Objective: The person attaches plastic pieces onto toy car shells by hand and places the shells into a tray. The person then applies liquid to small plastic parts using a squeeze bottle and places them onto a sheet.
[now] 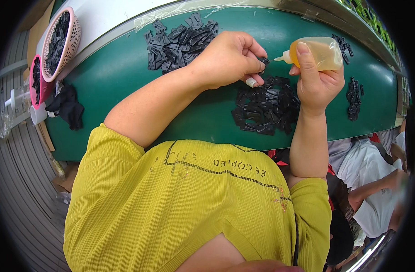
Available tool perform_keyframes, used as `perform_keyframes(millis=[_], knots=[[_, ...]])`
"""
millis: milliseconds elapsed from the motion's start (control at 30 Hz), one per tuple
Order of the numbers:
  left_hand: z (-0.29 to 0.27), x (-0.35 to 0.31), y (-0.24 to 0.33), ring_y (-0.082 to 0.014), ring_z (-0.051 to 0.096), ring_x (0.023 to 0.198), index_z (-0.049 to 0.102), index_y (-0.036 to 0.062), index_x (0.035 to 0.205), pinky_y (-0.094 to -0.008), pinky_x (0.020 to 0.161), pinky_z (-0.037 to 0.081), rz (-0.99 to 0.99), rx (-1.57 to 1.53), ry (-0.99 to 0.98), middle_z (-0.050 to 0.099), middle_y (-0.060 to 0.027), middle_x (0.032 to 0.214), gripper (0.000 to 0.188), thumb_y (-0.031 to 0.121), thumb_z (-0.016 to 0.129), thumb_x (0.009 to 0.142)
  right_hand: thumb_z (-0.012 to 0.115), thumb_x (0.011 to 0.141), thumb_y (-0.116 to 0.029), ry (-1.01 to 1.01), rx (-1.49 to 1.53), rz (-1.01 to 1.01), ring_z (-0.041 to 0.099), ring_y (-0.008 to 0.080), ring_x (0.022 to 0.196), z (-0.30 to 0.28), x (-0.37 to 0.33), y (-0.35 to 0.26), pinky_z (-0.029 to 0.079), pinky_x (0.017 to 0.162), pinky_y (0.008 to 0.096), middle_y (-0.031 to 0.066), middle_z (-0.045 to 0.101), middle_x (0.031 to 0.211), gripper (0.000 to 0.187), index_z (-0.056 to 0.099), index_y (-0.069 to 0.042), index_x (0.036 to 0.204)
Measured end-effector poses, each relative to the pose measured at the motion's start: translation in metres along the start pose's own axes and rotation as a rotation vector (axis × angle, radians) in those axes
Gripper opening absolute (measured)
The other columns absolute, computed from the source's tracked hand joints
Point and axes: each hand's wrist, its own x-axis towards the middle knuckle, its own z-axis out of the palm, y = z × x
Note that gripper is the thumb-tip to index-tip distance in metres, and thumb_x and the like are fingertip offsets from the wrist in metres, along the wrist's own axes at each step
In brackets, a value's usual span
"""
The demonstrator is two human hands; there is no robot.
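Observation:
My left hand is closed, pinching a small black plastic part between thumb and fingers. A squeeze bottle of yellowish liquid lies sideways in my right hand, thumb pressed along its near end. Its thin nozzle tip points left and reaches the black part; whether they touch I cannot tell. Below my left hand spreads a dark pile of black parts on the green table. Another, larger heap of black plastic parts lies beyond my left forearm.
Smaller groups of black parts lie at the table's right. A pale basket and a pink basket, both holding black parts, stand at the left beside a black cloth. Another person sits at the lower right.

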Motion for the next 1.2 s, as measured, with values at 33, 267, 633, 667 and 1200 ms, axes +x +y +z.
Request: perform_keyframes(millis=[33,267,633,667,1200], knots=[[0.001,0.000,0.001,-0.0211,0.069,0.071,0.054,-0.0089,0.105,-0.0257,0.062,0.056,0.000,0.002,0.000,0.064,-0.0141,0.085,0.024,0.001,0.061,0.084,0.073,0.081,-0.005,0.000,-0.006,0.001,0.057,0.0063,0.058,0.000,0.000,-0.001,0.043,0.049,0.0183,0.0052,0.067,0.081,0.018,0.062,0.000,0.094],[0.001,0.000,0.002,-0.0212,0.069,0.072,0.055,-0.0085,0.105,-0.0258,0.063,0.057,-0.006,0.036,-0.002,0.064,-0.0136,0.086,0.023,0.001,0.061,0.085,0.073,0.081,-0.005,0.005,-0.032,0.015,0.056,0.0057,0.056,0.003,0.000,-0.003,0.043,0.049,0.0180,0.0041,0.066,0.079,0.017,0.062,0.000,0.093],[0.000,0.003,0.000,-0.0232,0.069,0.072,0.054,-0.0074,0.103,-0.0270,0.062,0.058,-0.013,-0.045,0.010,0.063,-0.0146,0.088,0.021,0.002,0.060,0.085,0.067,0.084,-0.004,0.047,0.240,0.022,0.057,0.0090,0.054,-0.005,0.005,-0.008,0.042,0.046,0.0187,0.0072,0.065,0.076,0.009,0.063,0.001,0.090],[-0.001,0.003,0.000,-0.0232,0.069,0.072,0.054,-0.0074,0.103,-0.0270,0.062,0.058,-0.014,-0.046,0.012,0.063,-0.0146,0.088,0.021,0.002,0.060,0.085,0.067,0.084,-0.004,0.023,0.247,0.033,0.057,0.0091,0.055,-0.003,0.004,-0.007,0.043,0.046,0.0188,0.0075,0.065,0.077,0.009,0.063,0.001,0.091],[-0.002,0.003,0.002,-0.0261,0.070,0.073,0.052,-0.0078,0.100,-0.0273,0.061,0.058,-0.048,-0.034,0.005,0.063,-0.0167,0.089,0.021,0.002,0.060,0.083,0.071,0.081,-0.001,-0.089,0.166,0.068,0.058,0.0083,0.059,0.005,-0.009,-0.005,0.045,0.048,0.0182,0.0086,0.067,0.084,0.021,0.061,0.002,0.099]])
